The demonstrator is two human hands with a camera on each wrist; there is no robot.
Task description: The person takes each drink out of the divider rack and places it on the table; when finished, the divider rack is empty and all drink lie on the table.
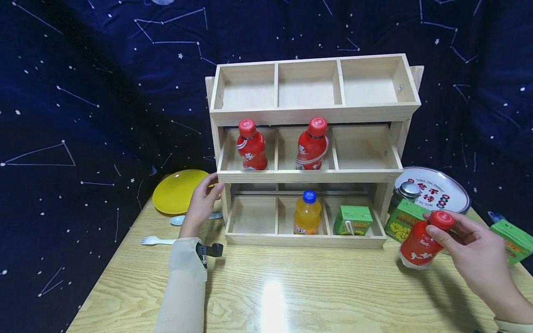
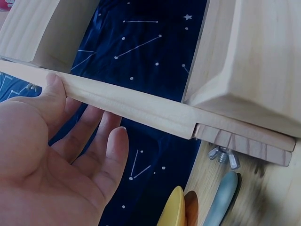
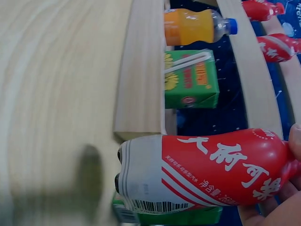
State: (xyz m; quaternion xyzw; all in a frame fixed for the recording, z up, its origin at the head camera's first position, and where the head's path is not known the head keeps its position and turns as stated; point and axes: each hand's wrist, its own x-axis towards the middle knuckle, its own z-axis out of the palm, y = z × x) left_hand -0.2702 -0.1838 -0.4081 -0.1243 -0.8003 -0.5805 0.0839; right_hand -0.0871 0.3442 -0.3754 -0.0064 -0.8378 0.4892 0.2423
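My right hand (image 1: 479, 252) grips a red cola bottle (image 1: 422, 245) near its cap. The bottle tilts a little above the table, right of the wooden rack (image 1: 310, 176); its white base and barcode face the right wrist view. My left hand (image 1: 202, 203) holds the rack's left upright (image 2: 127, 106), thumb on one side and fingers partly hidden behind. Two more red bottles, one on the left (image 1: 252, 150) and one in the centre (image 1: 312, 149), stand in the middle tier. Below them are an orange soda bottle (image 1: 307, 216) and a green drink box (image 1: 353, 220).
The top tier (image 1: 308, 85) has three bare compartments. Left of the rack lie a yellow plate (image 1: 176, 192), a white fork (image 1: 156, 241) and a blue utensil (image 1: 177, 220). At right are a patterned plate (image 1: 433, 185), a metal-lidded jar (image 1: 409, 189) and green boxes (image 1: 401, 219).
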